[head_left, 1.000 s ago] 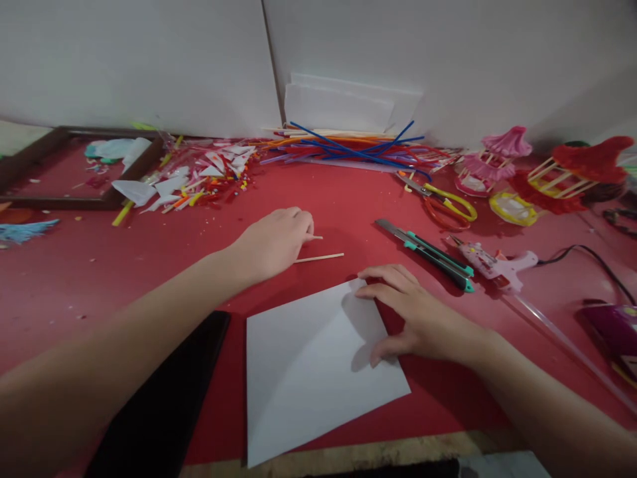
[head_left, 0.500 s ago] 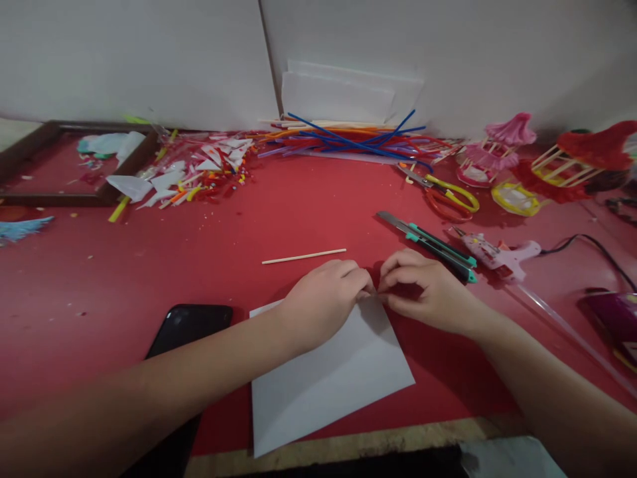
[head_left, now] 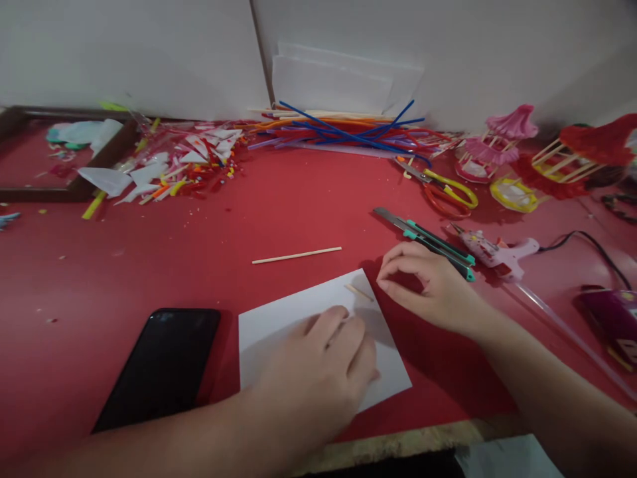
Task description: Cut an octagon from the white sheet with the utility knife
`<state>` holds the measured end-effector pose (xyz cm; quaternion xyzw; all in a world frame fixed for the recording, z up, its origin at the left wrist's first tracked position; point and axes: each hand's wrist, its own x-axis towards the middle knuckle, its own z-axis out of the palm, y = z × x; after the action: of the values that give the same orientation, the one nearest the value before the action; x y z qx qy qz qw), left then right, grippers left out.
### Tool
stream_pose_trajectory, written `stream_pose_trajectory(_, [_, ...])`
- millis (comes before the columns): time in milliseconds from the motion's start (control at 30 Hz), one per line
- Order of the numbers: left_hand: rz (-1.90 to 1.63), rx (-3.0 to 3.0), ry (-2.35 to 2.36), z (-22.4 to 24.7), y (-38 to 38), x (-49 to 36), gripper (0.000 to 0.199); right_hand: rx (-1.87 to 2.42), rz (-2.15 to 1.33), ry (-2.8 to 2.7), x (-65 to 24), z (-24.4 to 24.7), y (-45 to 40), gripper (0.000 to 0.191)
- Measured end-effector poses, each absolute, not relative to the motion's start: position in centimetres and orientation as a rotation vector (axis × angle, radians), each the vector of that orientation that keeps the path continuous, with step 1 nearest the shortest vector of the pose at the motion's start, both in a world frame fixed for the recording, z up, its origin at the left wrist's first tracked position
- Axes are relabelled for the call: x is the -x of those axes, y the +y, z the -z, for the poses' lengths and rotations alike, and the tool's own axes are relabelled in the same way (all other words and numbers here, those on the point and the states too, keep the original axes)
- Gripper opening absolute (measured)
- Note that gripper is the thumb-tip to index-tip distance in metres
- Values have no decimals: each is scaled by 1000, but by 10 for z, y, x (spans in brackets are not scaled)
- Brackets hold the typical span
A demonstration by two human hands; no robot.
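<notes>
My left hand (head_left: pixel 328 365) is over the white sheet of paper (head_left: pixel 279 332), slightly blurred. Its fingers are curled, and whatever they may hold is hidden beneath them. Beside the paper's upper right corner is my right hand (head_left: pixel 428 285), thumb and forefinger brought together in a pinch; anything between the tips is too small to make out. A short piece of wooden stick (head_left: pixel 359 292) lies on the paper near that corner. Beyond the paper, a longer thin wooden stick (head_left: pixel 297 255) rests on the red table (head_left: pixel 298 206).
A black phone (head_left: pixel 159 365) lies left of the paper. To the right are a utility knife (head_left: pixel 428 242), scissors (head_left: pixel 442 189) and a pink glue gun (head_left: pixel 502 255). Pipe cleaners (head_left: pixel 348 129), scraps (head_left: pixel 184 162) and a brown frame (head_left: pixel 94 162) line the back.
My left hand has come away from my right and moved down over the paper. The short stick piece now shows on the paper. My right hand has hardly moved.
</notes>
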<state>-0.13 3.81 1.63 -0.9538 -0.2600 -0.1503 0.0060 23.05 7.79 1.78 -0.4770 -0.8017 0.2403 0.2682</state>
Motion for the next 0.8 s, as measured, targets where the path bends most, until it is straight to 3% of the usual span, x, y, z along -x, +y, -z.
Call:
stream_pose_trajectory(100, [565, 2939, -686, -8, 29, -1, 32, 1267, -673, -2148, -222, -14, 80, 5])
stream_pose_trajectory(433, [608, 2945, -681, -4, 27, 1, 32, 1327, -774, -2154, -213, -12, 80, 10])
stream_pose_trajectory(800, [481, 2919, -881, -2, 27, 2, 58, 1319, -874, -2157, -216, -11, 81, 8])
